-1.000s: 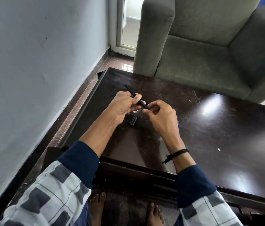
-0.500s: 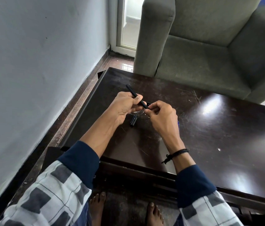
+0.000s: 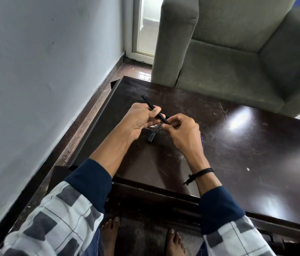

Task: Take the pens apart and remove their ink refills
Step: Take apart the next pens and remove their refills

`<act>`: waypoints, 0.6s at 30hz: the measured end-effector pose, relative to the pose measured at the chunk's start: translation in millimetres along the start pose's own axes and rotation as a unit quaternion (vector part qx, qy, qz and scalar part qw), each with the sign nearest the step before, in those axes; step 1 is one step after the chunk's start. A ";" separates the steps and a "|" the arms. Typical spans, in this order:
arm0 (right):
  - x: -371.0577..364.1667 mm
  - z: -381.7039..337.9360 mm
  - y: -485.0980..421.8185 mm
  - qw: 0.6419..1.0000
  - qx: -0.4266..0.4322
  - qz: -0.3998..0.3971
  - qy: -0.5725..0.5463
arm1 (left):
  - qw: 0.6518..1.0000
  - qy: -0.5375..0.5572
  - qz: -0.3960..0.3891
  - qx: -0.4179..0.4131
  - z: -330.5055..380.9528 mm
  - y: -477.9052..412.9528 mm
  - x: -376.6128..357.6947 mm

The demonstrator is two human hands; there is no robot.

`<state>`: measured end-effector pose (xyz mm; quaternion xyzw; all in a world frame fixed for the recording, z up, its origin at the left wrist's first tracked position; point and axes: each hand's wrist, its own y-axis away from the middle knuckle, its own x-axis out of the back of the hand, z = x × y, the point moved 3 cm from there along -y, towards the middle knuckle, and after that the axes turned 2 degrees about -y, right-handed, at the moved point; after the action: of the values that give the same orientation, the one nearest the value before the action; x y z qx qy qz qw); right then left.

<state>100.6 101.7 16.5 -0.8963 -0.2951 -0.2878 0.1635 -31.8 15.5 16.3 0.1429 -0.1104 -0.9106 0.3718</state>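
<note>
From the head camera, little has changed in the last second. The left hand (image 3: 140, 121) still grips the black pen (image 3: 150, 105) around its middle, fingers curled, thumb on top. The pen slants up and away from the person, above the table (image 3: 237, 154). The right hand (image 3: 182, 133) has crept slightly towards the left one, and its fingertips now pinch the pen's near end. The far tip has barely shifted.

No gap shows along the pen and no refill is out. I judge the person is still twisting or pulling the near end loose, so this pen is not yet apart.

Counted:
- One pen is in the hands.
- One short black piece (image 3: 151, 136), probably a cap or barrel section, lies on the table just under the hands.
- One thin blue sliver (image 3: 201, 140) shows just beside the right hand. It may be another pen or a refill, but too little shows to tell.
- Both hands are busy on the same pen.
- There is one table and one armchair (image 3: 237, 61) behind it.
- A dark band (image 3: 202, 171) sits on the right wrist.
</note>
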 end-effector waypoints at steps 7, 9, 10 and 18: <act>0.0 2.7 -0.9 0.999 -0.031 -0.023 -0.015 | 1.000 -0.007 -0.005 -0.002 -0.7 1.0 -2.0; -0.6 0.9 -0.4 1.000 -0.017 -0.017 0.000 | 1.000 -0.005 -0.001 -0.002 0.2 1.2 0.1; -0.7 0.9 0.0 1.000 -0.013 -0.010 0.009 | 1.000 -0.005 0.000 -0.001 0.3 1.3 0.2; -0.7 2.4 -0.4 0.999 -0.032 -0.026 0.005 | 1.000 -0.007 0.000 0.002 0.1 1.7 -1.9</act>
<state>100.9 102.8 14.3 -0.8915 -0.3084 -0.3059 0.1285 -29.4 15.7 17.2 0.1376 -0.1146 -0.9112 0.3710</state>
